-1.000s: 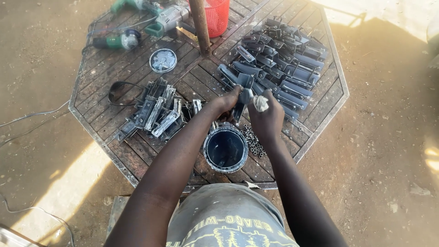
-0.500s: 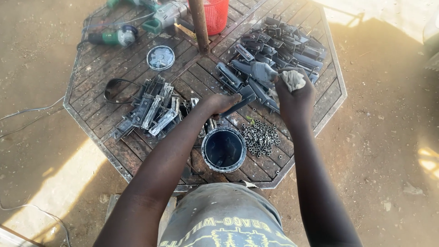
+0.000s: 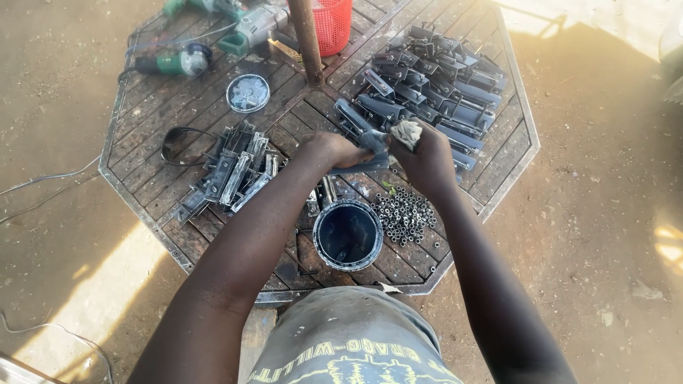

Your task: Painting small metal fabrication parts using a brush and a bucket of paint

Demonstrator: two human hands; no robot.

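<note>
My left hand (image 3: 329,150) grips a dark metal bracket (image 3: 371,147) over the middle of the octagonal table (image 3: 135,153). My right hand (image 3: 427,162) is closed around a pale crumpled rag (image 3: 408,132) and presses it against the same bracket. Just below both hands stands an open black can (image 3: 348,235). A heap of small dark metal rings (image 3: 405,215) lies right of the can, under my right wrist.
A large pile of dark brackets (image 3: 441,92) fills the table's far right. A smaller pile of greyer brackets (image 3: 235,171) lies left. A round tin lid (image 3: 248,93), green power tools (image 3: 181,62), a red basket (image 3: 333,25) and a rusty centre pole (image 3: 306,43) stand farther back. Dirt ground surrounds.
My right hand, with the rag, reached out to the far bracket pile and came back toward the middle. Both hands now meet on one bracket.
</note>
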